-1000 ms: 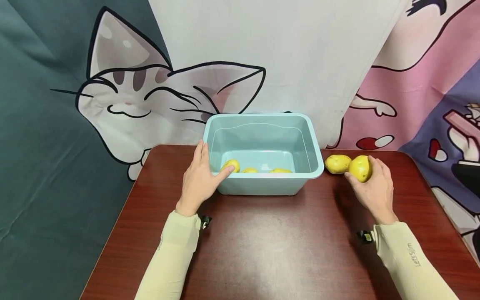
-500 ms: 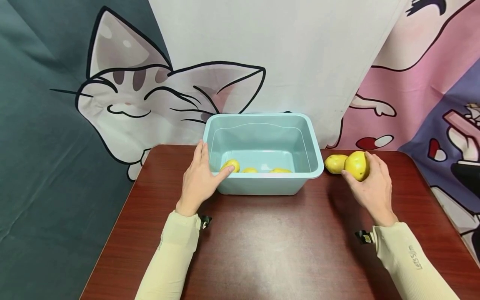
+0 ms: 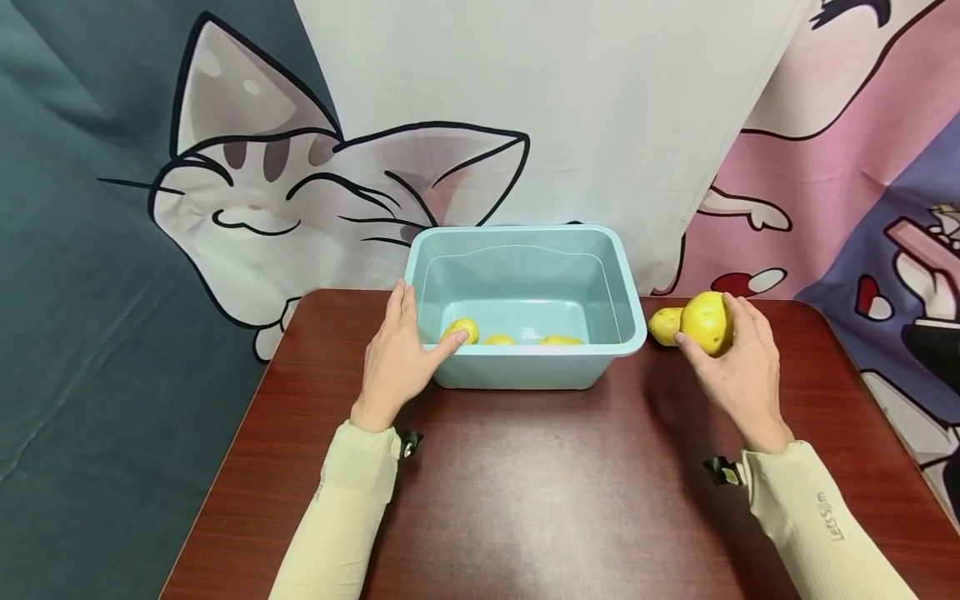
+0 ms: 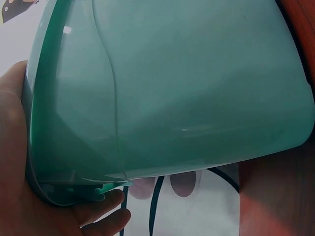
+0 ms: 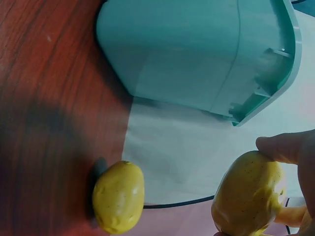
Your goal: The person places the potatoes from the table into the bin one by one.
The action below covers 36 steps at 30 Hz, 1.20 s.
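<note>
My right hand (image 3: 742, 375) holds a yellow potato (image 3: 705, 323), thumb on one side and fingers on the other. In the right wrist view this potato (image 5: 248, 194) is raised off the table. A second potato (image 5: 118, 196) lies on the tabletop right of the light blue plastic tub (image 3: 525, 367), partly hidden behind the held one in the head view. My left hand (image 3: 397, 358) holds the tub's front left corner, its thumb over the front rim and its fingers along the left side. In the left wrist view two fingertips (image 4: 115, 199) show just below the rim.
Inside the tub, near its front wall, lie a potato (image 3: 461, 330) and two more yellow ones (image 3: 561, 340), mostly hidden by the rim. The tub stands at the back of the dark red-brown table (image 3: 525, 483). Printed cloth (image 3: 600, 108) with cartoon figures hangs behind.
My right hand has raised its potato and brought it a little left toward the tub, now overlapping the potato on the table more. My left hand and the tub have stayed in place.
</note>
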Tool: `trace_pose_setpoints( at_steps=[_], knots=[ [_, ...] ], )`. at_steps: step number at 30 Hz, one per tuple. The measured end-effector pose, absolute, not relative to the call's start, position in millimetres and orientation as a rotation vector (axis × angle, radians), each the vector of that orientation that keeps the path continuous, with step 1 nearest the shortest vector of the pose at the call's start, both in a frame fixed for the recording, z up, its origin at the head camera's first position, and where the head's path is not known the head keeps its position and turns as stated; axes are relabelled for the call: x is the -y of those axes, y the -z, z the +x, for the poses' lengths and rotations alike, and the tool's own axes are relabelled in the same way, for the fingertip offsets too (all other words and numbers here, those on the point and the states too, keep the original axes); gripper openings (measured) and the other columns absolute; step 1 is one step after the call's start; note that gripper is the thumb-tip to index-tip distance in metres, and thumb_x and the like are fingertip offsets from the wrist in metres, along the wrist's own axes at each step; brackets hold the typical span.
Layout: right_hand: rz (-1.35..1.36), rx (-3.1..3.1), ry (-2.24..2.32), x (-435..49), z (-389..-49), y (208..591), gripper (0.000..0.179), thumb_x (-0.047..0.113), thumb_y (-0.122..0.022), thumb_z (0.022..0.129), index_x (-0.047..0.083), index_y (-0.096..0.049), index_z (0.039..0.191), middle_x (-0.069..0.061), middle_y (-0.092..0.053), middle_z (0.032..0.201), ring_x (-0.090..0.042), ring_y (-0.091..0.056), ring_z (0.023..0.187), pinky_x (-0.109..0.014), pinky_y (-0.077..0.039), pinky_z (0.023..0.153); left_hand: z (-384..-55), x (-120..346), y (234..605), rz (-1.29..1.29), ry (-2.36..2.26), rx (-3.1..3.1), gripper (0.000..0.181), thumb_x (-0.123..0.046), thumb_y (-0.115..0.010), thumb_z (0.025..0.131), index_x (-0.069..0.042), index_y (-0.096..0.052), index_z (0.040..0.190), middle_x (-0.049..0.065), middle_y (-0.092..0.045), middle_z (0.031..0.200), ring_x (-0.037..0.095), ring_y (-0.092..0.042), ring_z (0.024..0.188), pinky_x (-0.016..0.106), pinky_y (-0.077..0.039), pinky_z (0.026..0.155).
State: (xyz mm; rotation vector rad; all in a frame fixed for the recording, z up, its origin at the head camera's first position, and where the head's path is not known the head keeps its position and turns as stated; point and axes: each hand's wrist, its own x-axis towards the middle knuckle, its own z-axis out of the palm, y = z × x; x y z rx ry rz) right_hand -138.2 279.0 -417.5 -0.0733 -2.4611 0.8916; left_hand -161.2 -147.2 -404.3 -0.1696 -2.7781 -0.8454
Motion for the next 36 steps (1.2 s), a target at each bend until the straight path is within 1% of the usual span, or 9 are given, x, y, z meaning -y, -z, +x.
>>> trace_pose_setpoints(
  at_steps=[13,19,27,30,36],
  knots=[
    [0.003,2.398,-0.915,-269,-139,406,0.077,0.024,-0.083,0.079,0.005,-0.051,0.146,-0.021,-0.049,0.146,-0.038,-0.044,0.134,-0.061,-0.036,0.105,-162,147,406,-0.163,0.844,2.781,0.112,-0.077,-0.058,0.084,0.001,-0.025,0.158,0.011,-0.018,0.166,0.044,-0.059,0.117,0.057,-0.05,0.083],
    [0.028,2.372,-0.923,-261,-137,400,0.077,0.021,-0.085,0.078,0.005,-0.052,0.145,-0.02,-0.051,0.144,-0.036,-0.046,0.132,-0.058,-0.04,0.101,-162,147,406,-0.164,0.838,2.78,0.111,-0.076,-0.058,0.085,0.001,-0.026,0.158,0.011,-0.018,0.166,0.043,-0.06,0.115,0.057,-0.051,0.082],
    [0.065,2.346,-0.953,-249,-137,391,0.077,0.021,-0.086,0.076,0.007,-0.053,0.145,-0.017,-0.052,0.143,-0.034,-0.049,0.127,-0.049,-0.041,0.093,-162,147,406,-0.166,0.836,2.777,0.112,-0.076,-0.058,0.084,0.001,-0.025,0.158,0.011,-0.018,0.166,0.044,-0.059,0.116,0.058,-0.05,0.084],
    [0.08,2.336,-0.955,-245,-138,389,0.077,0.021,-0.086,0.076,0.006,-0.054,0.144,-0.018,-0.052,0.143,-0.034,-0.048,0.129,-0.05,-0.042,0.095,-162,147,407,-0.16,0.834,2.778,0.112,-0.077,-0.058,0.084,0.001,-0.026,0.158,0.011,-0.018,0.166,0.045,-0.06,0.114,0.058,-0.05,0.083],
    [0.104,2.321,-0.971,-240,-139,384,0.076,0.018,-0.086,0.076,0.006,-0.054,0.144,-0.019,-0.051,0.145,-0.033,-0.046,0.135,-0.057,-0.04,0.103,-163,147,407,-0.162,0.834,2.783,0.112,-0.077,-0.057,0.084,0.001,-0.025,0.158,0.011,-0.018,0.166,0.045,-0.061,0.113,0.059,-0.05,0.083]
  ],
)
